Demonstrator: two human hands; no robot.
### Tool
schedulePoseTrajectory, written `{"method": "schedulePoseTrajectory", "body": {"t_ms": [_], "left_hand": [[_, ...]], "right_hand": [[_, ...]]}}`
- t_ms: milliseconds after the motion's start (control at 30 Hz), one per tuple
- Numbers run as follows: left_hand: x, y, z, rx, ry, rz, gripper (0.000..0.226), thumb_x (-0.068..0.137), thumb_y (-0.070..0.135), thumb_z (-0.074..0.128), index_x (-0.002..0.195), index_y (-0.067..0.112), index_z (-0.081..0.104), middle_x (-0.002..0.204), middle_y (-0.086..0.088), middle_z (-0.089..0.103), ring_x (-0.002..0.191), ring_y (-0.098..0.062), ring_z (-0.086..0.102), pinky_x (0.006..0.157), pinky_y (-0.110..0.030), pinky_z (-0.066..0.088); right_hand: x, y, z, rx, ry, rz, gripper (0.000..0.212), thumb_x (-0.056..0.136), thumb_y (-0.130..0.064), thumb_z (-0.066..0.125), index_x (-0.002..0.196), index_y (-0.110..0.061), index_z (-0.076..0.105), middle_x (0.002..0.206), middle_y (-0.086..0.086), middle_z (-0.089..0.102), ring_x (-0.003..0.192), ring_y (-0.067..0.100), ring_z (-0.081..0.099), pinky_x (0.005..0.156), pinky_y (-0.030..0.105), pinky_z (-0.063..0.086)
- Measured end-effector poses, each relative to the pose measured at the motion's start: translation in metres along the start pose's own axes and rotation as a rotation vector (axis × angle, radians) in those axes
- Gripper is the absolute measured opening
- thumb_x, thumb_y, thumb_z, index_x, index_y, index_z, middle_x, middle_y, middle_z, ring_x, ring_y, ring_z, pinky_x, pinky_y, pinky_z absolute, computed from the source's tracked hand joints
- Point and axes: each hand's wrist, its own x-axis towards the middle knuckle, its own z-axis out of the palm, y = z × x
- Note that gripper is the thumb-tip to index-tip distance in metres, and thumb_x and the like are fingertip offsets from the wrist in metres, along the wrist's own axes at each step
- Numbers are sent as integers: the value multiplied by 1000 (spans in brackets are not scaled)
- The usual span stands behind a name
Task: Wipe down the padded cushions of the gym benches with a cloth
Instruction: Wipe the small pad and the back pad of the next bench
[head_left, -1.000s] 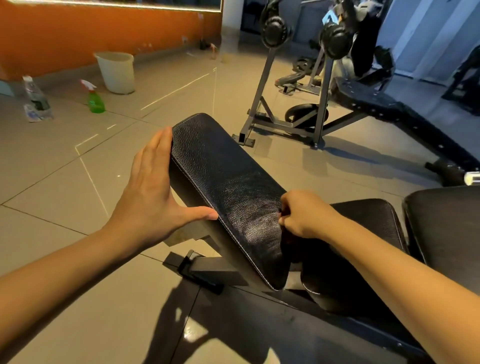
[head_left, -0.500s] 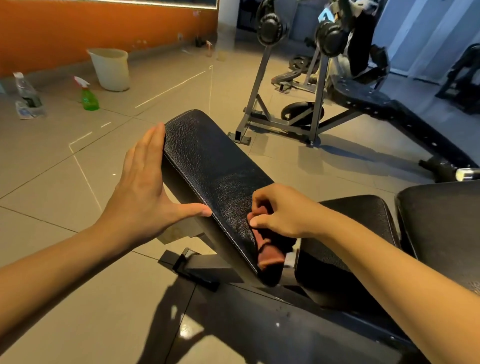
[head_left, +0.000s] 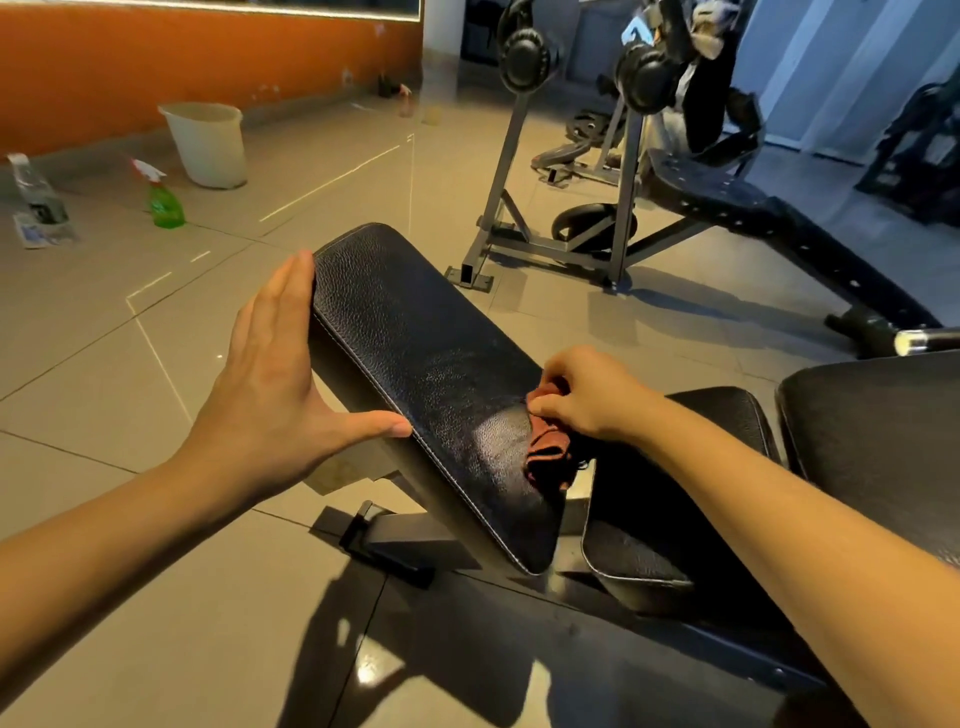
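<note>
One head-worn wide-angle camera looks forward and down, close above the black bench cushion (head_left: 415, 353), the orange wall (head_left: 156, 67) far ahead-left.

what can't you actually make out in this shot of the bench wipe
All in the head view:
- Most of the cloth is hidden under the right hand, and its lower end drops out of sight past the back cushion.
- The left hand shows only its back, so its palm's contact with that cushion's side is hidden.
- The cushion at the right is cut off by the frame edge.
- The clear bottle label is too small and blurred to read.
</note>
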Motion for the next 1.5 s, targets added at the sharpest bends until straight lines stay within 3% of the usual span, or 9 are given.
{"method": "schedulePoseTrajectory", "body": {"t_ms": [100, 300, 500, 633, 733, 933, 1200, 1400, 1500], "left_hand": [[0, -1, 0, 4, -4, -4, 150, 46, 80, 75, 163, 25, 0, 170, 0, 9, 155, -23, 12, 124, -50, 21], [0, -1, 0, 3, 10, 7, 149, 46, 79, 73, 163, 23, 0, 170, -1, 9, 155, -23, 11, 124, -44, 17], [-1, -1, 0, -11, 4, 0, 149, 46, 80, 75, 163, 24, 1, 170, -1, 10, 154, -23, 13, 124, -49, 20], [1, -4, 0, 12, 7, 22, 150, 48, 93, 68, 163, 24, 1, 169, -1, 12, 153, -25, 15, 123, -48, 21], [1, -3, 0, 15, 3, 18, 150, 47, 82, 76, 163, 23, 2, 169, -2, 12, 154, -26, 15, 123, -51, 21], [0, -1, 1, 1, -5, -4, 149, 45, 80, 76, 163, 25, 4, 168, -2, 16, 152, -29, 20, 121, -57, 28], [1, 0, -2, 2, -1, -2, 150, 43, 81, 73, 163, 21, 3, 167, -3, 15, 152, -28, 18, 122, -54, 26], [1, 1, -2, -27, -16, -9, 150, 43, 84, 68, 163, 21, 3, 169, -4, 12, 154, -28, 12, 122, -57, 23], [1, -1, -1, -35, -7, -10, 150, 44, 83, 68, 163, 17, 5, 168, -6, 12, 154, -28, 11, 123, -55, 21]], "right_hand": [[5, 9, 6, -127, 40, 123, 16, 93, -29, 71, 97, -14, 70, 90, 4, 69, 91, 24, 65, 81, 40, 56], [-17, -47, 11, 138, 62, -269, 17, 92, -36, 70, 90, -20, 69, 87, -3, 69, 86, 13, 63, 72, 32, 52], [14, 6, 15, -33, 214, 175, 15, 97, -30, 67, 98, -15, 68, 89, 1, 61, 98, 28, 64, 74, 33, 43], [-14, -50, 23, 207, 280, -137, 16, 97, -35, 65, 95, -19, 68, 90, -5, 66, 89, 16, 61, 75, 34, 50], [-23, -70, 33, 125, 344, -315, 16, 100, -38, 60, 102, -23, 63, 100, -5, 63, 93, 15, 58, 79, 32, 49], [15, 2, 33, -59, 324, 323, 21, 104, -29, 52, 102, -10, 61, 105, 13, 67, 84, 26, 54, 70, 36, 41], [-2, -105, 35, 249, 490, -182, 18, 101, -37, 57, 98, -21, 64, 96, -4, 65, 89, 16, 59, 75, 34, 48], [5, 2, 47, -6, 377, 357, 20, 105, -28, 52, 97, -11, 58, 96, 10, 64, 95, 32, 64, 70, 37, 44], [6, -29, 45, 82, 434, 290, 20, 105, -28, 52, 101, -10, 61, 95, 6, 62, 93, 27, 63, 70, 35, 42]]}}
